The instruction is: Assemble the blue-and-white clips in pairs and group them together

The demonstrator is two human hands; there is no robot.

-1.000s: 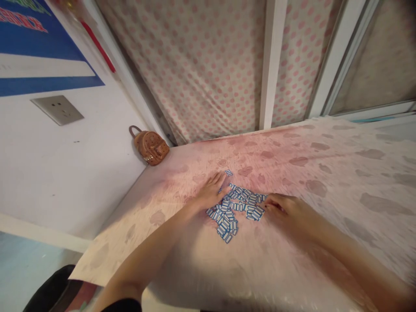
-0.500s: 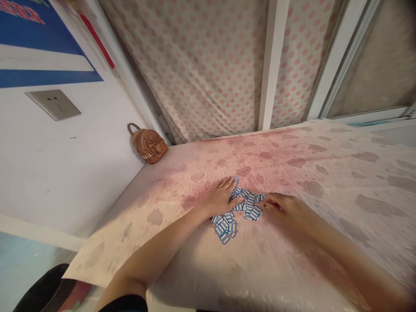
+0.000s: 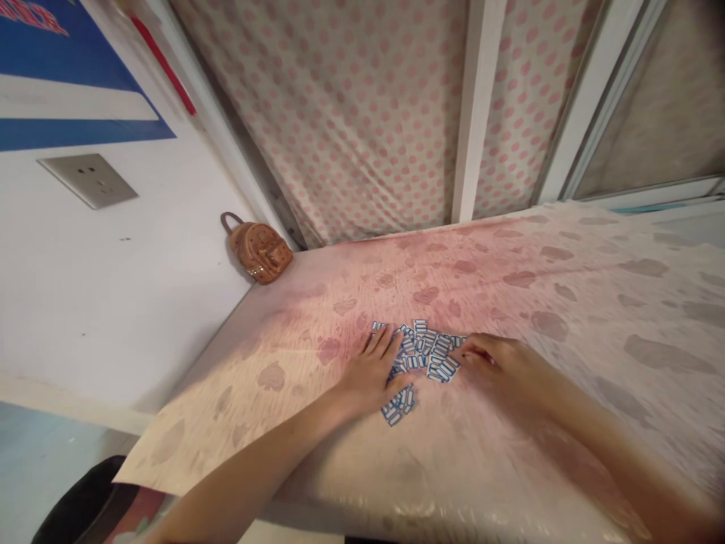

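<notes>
A loose pile of small white cards with blue borders [image 3: 418,351] lies spread on the table, many of them overlapping. My left hand [image 3: 368,375] rests flat over the left part of the pile, fingers stretched out, covering some cards. Below its thumb a smaller cluster of the cards [image 3: 399,406] shows. My right hand [image 3: 494,364] is at the pile's right edge with its fingers curled in, close against the outermost cards. Whatever is inside those fingers, if anything, is hidden.
A patterned pinkish cloth [image 3: 272,378] covers the table. At its far left corner a small brown backpack-shaped bag [image 3: 261,251] leans by the wall. Behind stands a dotted curtain [image 3: 368,113] with a white post [image 3: 474,113]. A wall socket [image 3: 87,180] is at left.
My left hand has slid left and toward me over the cards, uncovering some at the top and covering part of the lower cluster. My right hand has barely moved and stays curled.
</notes>
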